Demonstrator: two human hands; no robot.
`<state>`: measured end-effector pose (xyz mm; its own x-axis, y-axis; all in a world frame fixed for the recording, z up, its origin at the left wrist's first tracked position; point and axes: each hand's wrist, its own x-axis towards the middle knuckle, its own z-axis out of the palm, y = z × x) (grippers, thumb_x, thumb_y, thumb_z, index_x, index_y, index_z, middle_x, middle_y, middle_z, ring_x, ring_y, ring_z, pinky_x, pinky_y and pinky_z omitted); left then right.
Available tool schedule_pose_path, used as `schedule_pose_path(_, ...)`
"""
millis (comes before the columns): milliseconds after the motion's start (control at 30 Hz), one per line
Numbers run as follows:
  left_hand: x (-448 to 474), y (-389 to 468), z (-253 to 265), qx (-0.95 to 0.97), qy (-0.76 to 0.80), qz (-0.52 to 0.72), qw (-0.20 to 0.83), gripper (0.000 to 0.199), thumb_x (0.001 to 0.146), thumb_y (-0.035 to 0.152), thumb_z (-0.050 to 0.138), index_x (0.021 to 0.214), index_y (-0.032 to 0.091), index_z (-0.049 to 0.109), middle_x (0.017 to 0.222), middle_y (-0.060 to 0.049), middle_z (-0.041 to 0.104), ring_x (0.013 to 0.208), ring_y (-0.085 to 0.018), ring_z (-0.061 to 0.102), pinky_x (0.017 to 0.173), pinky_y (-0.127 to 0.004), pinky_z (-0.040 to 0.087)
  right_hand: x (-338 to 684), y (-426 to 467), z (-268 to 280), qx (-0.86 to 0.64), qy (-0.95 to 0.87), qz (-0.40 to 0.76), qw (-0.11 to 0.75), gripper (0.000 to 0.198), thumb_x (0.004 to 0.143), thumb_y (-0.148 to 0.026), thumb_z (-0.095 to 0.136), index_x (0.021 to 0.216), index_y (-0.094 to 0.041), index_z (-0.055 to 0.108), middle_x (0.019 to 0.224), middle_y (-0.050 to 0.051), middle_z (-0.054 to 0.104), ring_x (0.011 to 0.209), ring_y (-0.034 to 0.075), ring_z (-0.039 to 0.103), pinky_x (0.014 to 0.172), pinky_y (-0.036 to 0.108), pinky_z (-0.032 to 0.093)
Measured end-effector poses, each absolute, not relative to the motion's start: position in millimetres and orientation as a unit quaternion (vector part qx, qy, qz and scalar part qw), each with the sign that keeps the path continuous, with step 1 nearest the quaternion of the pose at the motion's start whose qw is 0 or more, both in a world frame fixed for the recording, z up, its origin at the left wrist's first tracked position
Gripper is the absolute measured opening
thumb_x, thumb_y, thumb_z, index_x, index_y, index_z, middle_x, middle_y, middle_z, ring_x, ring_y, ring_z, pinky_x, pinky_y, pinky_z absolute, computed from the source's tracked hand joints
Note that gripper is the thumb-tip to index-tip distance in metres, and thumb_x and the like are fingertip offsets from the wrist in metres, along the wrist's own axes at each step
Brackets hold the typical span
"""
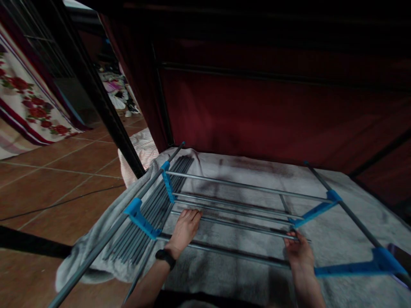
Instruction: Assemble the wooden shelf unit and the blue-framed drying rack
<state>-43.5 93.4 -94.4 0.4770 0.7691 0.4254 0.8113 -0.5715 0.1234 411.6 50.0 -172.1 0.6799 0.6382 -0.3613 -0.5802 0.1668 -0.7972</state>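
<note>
A loose grey metal tube (244,226) lies crosswise in a half-built rack frame, with one end at the right free of any bracket. My left hand (184,229), with a black watch on its wrist, is closed over the tube's left part. Near the tube's right end, my right hand (298,248) pinches it from below. Long side poles carry blue plastic brackets, a left one (141,218) and a right one (359,265). Other crossbars, including the far crossbar (250,186), span between the brackets. The left end of the held tube sits near the left brackets.
Several spare grey tubes (150,209) lie bundled at the left on a grey blanket (237,282). A dark red cloth (257,119) hangs behind. A black post (96,94) rises at left, beside the tiled floor (64,179). A dark flat object (400,256) rests at the right edge.
</note>
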Motion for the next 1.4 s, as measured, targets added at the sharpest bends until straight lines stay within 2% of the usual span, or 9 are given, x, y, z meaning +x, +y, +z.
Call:
schedule_pose_path(100,-42,92,-92,-0.866,-0.446,-0.221,0.043,0.022,0.102,0.027,0.05,0.114,0.018,0.066,0.097,-0.007,0.071,0.09,-0.023,0.063,0.085,-0.04,0.046,411,51,-170,-0.505,0.047,0.415,0.755,0.01,0.068,-0.015,0.066,0.07,-0.024,0.06,0.056,-0.007,0.062,0.049,0.011,0.063,0.051,0.022,0.055)
schedule_pose_path(200,-41,91,-90,-0.873,-0.437,-0.214,0.039,0.022,0.102,0.032,0.051,0.104,0.018,0.067,0.09,-0.006,0.069,0.085,-0.022,0.062,0.081,-0.039,0.044,414,49,-172,-0.48,0.06,0.422,0.767,0.007,0.074,-0.023,0.063,0.069,-0.024,0.059,0.057,-0.006,0.062,0.051,0.012,0.064,0.054,0.025,0.057)
schedule_pose_path(367,-38,91,-89,-0.873,-0.435,-0.215,0.051,0.022,0.102,0.033,0.051,0.093,0.019,0.065,0.086,-0.004,0.067,0.083,-0.021,0.06,0.08,-0.037,0.043,422,42,-179,-0.43,0.075,0.437,0.786,0.032,0.09,-0.048,0.043,0.075,-0.024,0.059,0.067,-0.001,0.064,0.062,0.015,0.068,0.061,0.031,0.06)
schedule_pose_path(500,-38,94,-93,-0.871,-0.435,-0.224,0.054,0.023,0.103,0.032,0.05,0.092,0.019,0.065,0.086,-0.004,0.068,0.083,-0.021,0.061,0.079,-0.036,0.044,425,39,-179,-0.388,0.052,0.459,0.797,0.042,0.091,-0.06,0.042,0.074,-0.023,0.051,0.067,-0.001,0.061,0.062,0.016,0.065,0.061,0.033,0.059)
schedule_pose_path(667,-41,98,-96,-0.864,-0.435,-0.239,0.078,0.025,0.103,0.031,0.047,0.096,0.019,0.068,0.089,-0.006,0.071,0.084,-0.023,0.064,0.081,-0.038,0.047,413,40,-168,-0.365,0.069,0.466,0.803,0.035,0.088,-0.054,0.044,0.075,-0.023,0.054,0.072,0.001,0.064,0.068,0.017,0.068,0.062,0.035,0.059)
schedule_pose_path(900,-55,112,-105,-0.871,-0.348,-0.32,0.135,0.023,0.102,0.031,0.046,0.107,0.022,0.066,0.089,-0.004,0.074,0.081,-0.021,0.068,0.078,-0.035,0.051,392,47,-154,-0.341,0.069,0.429,0.833,0.008,0.08,-0.028,0.056,0.077,-0.021,0.058,0.068,-0.001,0.067,0.065,0.014,0.068,0.063,0.027,0.058)
schedule_pose_path(1067,-68,121,-118,-0.901,-0.296,-0.287,0.139,0.019,0.099,0.024,0.049,0.107,0.025,0.066,0.095,-0.003,0.075,0.083,-0.022,0.068,0.078,-0.035,0.049,386,50,-147,-0.32,0.03,0.427,0.845,0.012,0.086,-0.032,0.068,0.082,-0.022,0.062,0.071,-0.003,0.07,0.067,0.012,0.069,0.067,0.025,0.058)
schedule_pose_path(1233,-78,127,-133,-0.906,-0.287,-0.248,0.189,0.037,0.093,0.009,0.038,0.107,0.025,0.068,0.107,-0.007,0.075,0.096,-0.026,0.067,0.084,-0.041,0.046,382,42,-136,-0.277,0.014,0.45,0.849,0.019,0.085,-0.037,0.078,0.089,-0.022,0.068,0.079,-0.002,0.073,0.077,0.012,0.071,0.071,0.024,0.057)
schedule_pose_path(1400,-81,125,-132,-0.908,-0.305,-0.191,0.215,0.044,0.086,0.004,0.042,0.11,0.026,0.071,0.116,-0.009,0.074,0.102,-0.031,0.065,0.086,-0.046,0.046,378,33,-118,-0.205,-0.008,0.486,0.85,0.021,0.085,-0.042,0.078,0.083,-0.024,0.068,0.078,-0.004,0.072,0.079,0.013,0.069,0.078,0.028,0.056)
